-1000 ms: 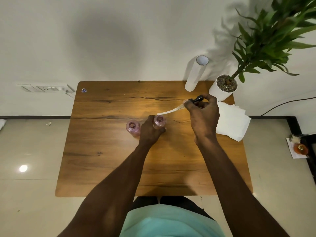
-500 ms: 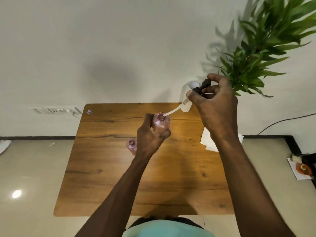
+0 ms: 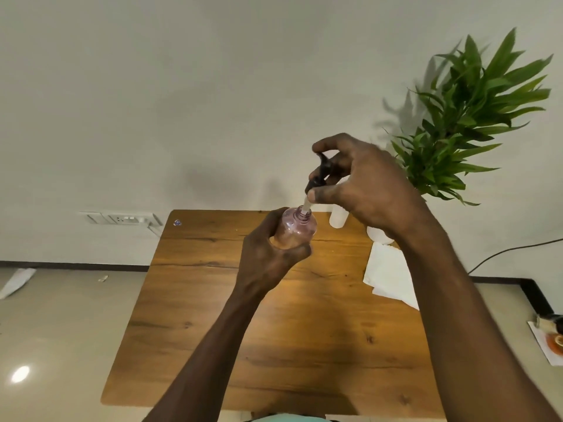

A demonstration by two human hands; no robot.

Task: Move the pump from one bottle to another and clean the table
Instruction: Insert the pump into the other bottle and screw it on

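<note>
Pump-into-bottle step under way. Left hand (image 3: 268,254) is wrapped round the pink bottle (image 3: 295,228), held up off the bench (image 3: 274,345), neck tilted up and right. Right hand (image 3: 362,190), just above and beyond it, pinches the black pump (image 3: 320,175); the dip tube is already in the neck, collar not seated. Next, I'd say: push straight down, then twist the collar tight. Paper towels (image 3: 390,275) lie far right for the wipe-down. Second bottle not visible.
</note>
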